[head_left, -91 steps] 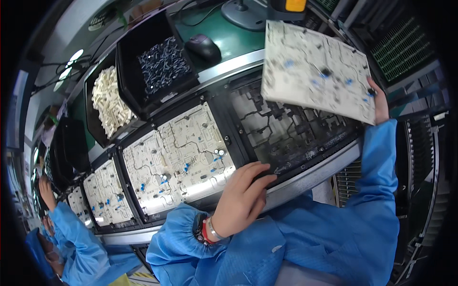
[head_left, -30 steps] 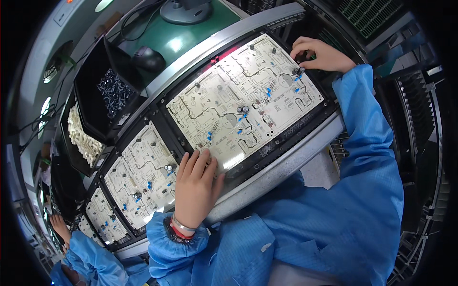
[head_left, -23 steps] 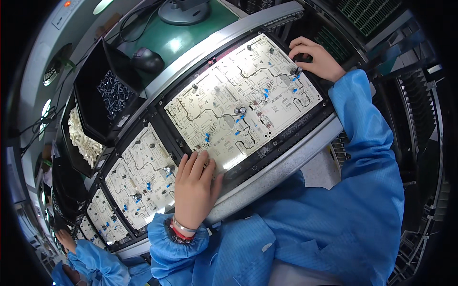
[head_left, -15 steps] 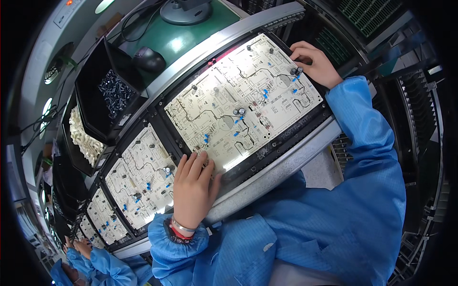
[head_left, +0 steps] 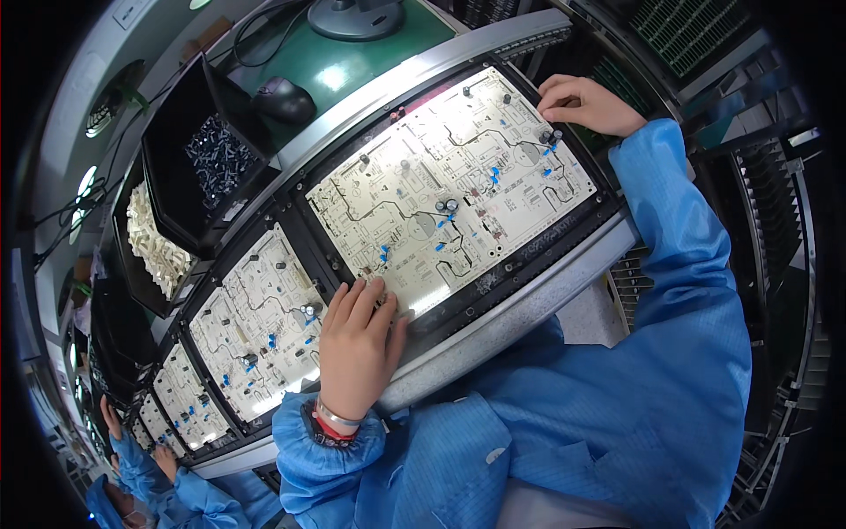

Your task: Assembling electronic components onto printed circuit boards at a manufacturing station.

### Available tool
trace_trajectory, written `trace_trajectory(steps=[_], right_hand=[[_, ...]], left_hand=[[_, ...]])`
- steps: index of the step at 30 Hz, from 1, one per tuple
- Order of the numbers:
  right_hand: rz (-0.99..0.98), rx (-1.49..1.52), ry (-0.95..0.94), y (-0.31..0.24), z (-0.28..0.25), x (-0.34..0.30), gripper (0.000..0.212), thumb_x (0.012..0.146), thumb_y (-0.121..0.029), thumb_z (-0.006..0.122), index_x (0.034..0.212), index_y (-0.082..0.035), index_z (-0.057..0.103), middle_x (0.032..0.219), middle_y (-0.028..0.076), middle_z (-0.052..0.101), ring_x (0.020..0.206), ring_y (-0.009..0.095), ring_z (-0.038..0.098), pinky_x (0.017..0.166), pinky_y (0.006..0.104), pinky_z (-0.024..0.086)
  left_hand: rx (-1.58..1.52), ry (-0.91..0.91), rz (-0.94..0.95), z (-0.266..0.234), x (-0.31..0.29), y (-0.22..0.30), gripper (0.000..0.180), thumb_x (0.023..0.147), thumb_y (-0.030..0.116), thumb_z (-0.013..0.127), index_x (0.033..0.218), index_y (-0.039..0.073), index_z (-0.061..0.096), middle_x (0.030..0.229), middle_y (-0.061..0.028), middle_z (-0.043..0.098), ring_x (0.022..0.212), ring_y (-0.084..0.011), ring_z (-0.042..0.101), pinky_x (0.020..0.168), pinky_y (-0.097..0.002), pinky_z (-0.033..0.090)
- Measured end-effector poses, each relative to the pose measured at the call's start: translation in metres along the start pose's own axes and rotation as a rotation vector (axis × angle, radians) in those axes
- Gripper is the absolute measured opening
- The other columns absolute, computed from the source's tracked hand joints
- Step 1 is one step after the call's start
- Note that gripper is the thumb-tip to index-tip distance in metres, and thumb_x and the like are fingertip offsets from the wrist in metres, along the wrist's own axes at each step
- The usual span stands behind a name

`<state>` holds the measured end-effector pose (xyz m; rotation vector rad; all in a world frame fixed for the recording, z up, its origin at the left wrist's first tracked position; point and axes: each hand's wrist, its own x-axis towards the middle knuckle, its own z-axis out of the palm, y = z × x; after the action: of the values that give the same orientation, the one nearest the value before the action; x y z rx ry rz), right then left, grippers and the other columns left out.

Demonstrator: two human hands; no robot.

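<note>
At PCB [head_left: 463,181] edges, L hand [head_left: 357,348], R hand [head_left: 595,106]

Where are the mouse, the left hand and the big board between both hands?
Mouse [head_left: 284,100], head view: its black top.
Left hand [head_left: 357,353], head view: back of the hand.
Big board [head_left: 449,183], head view: middle of its pale face.

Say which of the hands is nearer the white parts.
Left. The left hand is at the rightmost circuit board's lower left corner, right of the white parts; the right hand is at that board's right edge, farther off.
</note>
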<state>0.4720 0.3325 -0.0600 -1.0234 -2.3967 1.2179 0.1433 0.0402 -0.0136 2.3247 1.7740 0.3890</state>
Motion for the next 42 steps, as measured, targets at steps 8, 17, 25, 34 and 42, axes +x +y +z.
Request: trace_trajectory(steps=[8, 17, 25, 34, 42], right_hand=[[0.002, -0.162, 0.045, -0.010, -0.001, 0.004, 0.013, 0.081, -0.004, 0.066, 0.093, -0.001, 0.067, 0.107, 0.006, 0.052, 0.092, 0.016, 0.055, 0.078, 0.0271, 0.045], [-0.077, -0.180, 0.190, 0.064, 0.005, 0.000, 0.015, 0.085, -0.003, 0.061, 0.099, 0.001, 0.056, 0.087, 0.003, 0.052, 0.080, 0.012, 0.050, 0.074, 0.0254, 0.044], [0.031, -0.373, 0.125, 0.032, 0.010, 0.027, 0.003, 0.088, -0.002, 0.054, 0.088, -0.001, 0.051, 0.085, 0.003, 0.051, 0.074, 0.010, 0.047, 0.067, 0.0230, 0.040], [-0.044, -0.247, 0.485, 0.047, 0.031, 0.007, 0.041, 0.081, -0.006, 0.066, 0.120, 0.002, 0.055, 0.106, 0.008, 0.057, 0.088, 0.016, 0.055, 0.081, 0.0276, 0.046], [-0.192, -0.009, 0.425, -0.043, 0.085, 0.018, 0.010, 0.067, 0.006, 0.066, 0.073, 0.001, 0.059, 0.107, 0.011, 0.056, 0.094, 0.017, 0.058, 0.079, 0.0281, 0.047]], left_hand=[[0.016, 0.038, 0.005, 0.006, 0.005, 0.000, 0.023, 0.075, 0.011, 0.067, 0.095, -0.001, 0.063, 0.110, -0.0150, 0.059, 0.105, -0.0337, 0.056, 0.097, -0.0448, 0.042], [0.013, 0.244, 0.087, 0.026, -0.021, -0.022, 0.010, 0.059, 0.019, 0.063, 0.054, 0.010, 0.060, 0.077, -0.0073, 0.053, 0.085, -0.0245, 0.050, 0.081, -0.0372, 0.042], [0.082, 0.348, 0.012, 0.035, -0.047, -0.029, 0.013, 0.062, 0.021, 0.064, 0.060, 0.008, 0.064, 0.074, -0.0065, 0.056, 0.076, -0.0234, 0.054, 0.080, -0.0337, 0.041], [0.173, 0.385, 0.028, 0.027, -0.042, -0.027, 0.010, 0.061, 0.019, 0.062, 0.059, 0.009, 0.063, 0.072, -0.0078, 0.057, 0.075, -0.0252, 0.055, 0.077, -0.0380, 0.041], [-0.054, 0.146, -0.019, -0.007, -0.060, -0.040, 0.020, 0.074, 0.008, 0.065, 0.090, 0.000, 0.059, 0.108, -0.0133, 0.055, 0.109, -0.0328, 0.050, 0.099, -0.0457, 0.038]])
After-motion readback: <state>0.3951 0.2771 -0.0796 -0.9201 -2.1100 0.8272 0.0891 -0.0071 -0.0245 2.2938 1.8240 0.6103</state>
